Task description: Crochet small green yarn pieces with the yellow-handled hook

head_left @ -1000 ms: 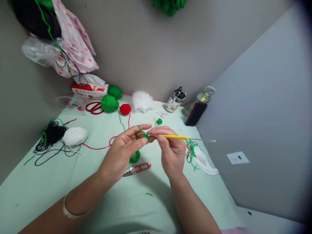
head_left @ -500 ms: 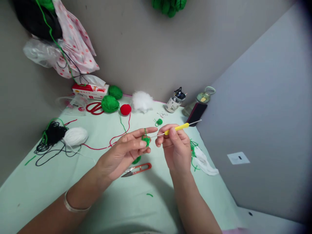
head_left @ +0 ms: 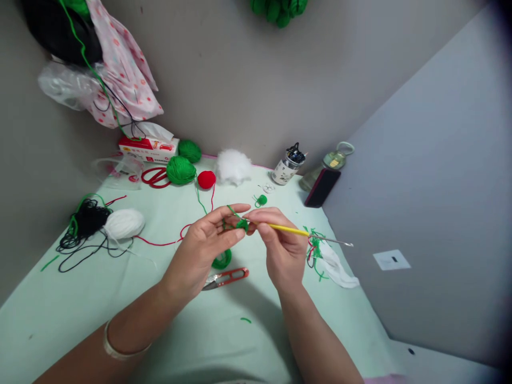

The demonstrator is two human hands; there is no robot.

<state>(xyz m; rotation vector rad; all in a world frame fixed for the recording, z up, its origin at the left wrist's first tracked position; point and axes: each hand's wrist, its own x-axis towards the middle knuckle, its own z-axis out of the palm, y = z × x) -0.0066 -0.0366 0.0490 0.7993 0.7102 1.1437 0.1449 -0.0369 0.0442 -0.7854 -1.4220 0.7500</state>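
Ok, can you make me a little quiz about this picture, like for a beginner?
1. True or false: the right hand holds the yellow-handled hook.
2. Fill the gap: the yarn ball just left of the white fluff is ____.
3. What does the left hand pinch? A) phone B) green yarn piece C) bottle

Key: 1. True. 2. Red. 3. B.

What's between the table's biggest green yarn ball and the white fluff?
In the head view, a red yarn ball sits between that green yarn ball and the white fluff.
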